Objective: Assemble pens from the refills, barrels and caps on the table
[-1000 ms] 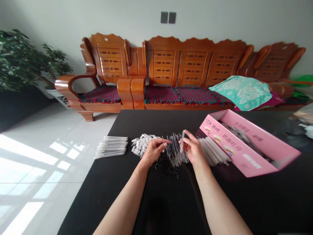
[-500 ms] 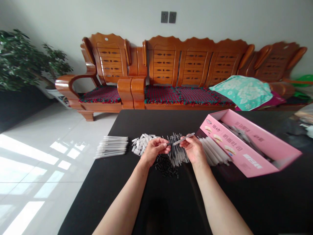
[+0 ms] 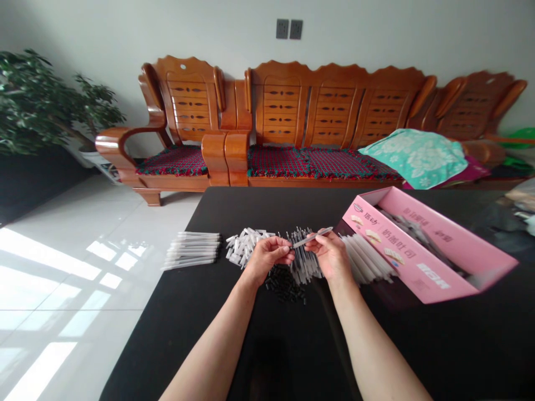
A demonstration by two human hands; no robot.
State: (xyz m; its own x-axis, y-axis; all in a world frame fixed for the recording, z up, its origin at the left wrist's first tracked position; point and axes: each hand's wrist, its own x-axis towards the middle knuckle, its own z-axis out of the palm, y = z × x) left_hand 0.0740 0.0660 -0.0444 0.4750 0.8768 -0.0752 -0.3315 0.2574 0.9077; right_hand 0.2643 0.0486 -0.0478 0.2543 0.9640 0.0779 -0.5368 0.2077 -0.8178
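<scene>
Over the dark table, my right hand [image 3: 330, 253] grips a translucent white pen barrel [image 3: 307, 240], which slants down toward the left. My left hand [image 3: 271, 255] is closed in a pinch on a small black pen plug [image 3: 291, 247], mostly covered by the fingers. The barrel's left end meets the plug at those fingertips; how far one sits in the other is too small to tell. Beneath and between the hands lies a pile of pen refills [image 3: 307, 267]. Loose black plugs [image 3: 286, 287] are heaped nearer to me, and white pen caps [image 3: 242, 245] lie beyond my left hand.
Finished-looking pens [image 3: 192, 249] lie in a row at the table's left. More white barrels [image 3: 368, 259] are stacked right of my right hand, against a pink box [image 3: 418, 250] with bagged items inside. A wooden sofa [image 3: 309, 106] stands behind the black table [image 3: 251, 206].
The barrel's left end and the black plug were a little apart; now they touch. My left hand has shifted slightly right, and the barrel has slid slightly left.
</scene>
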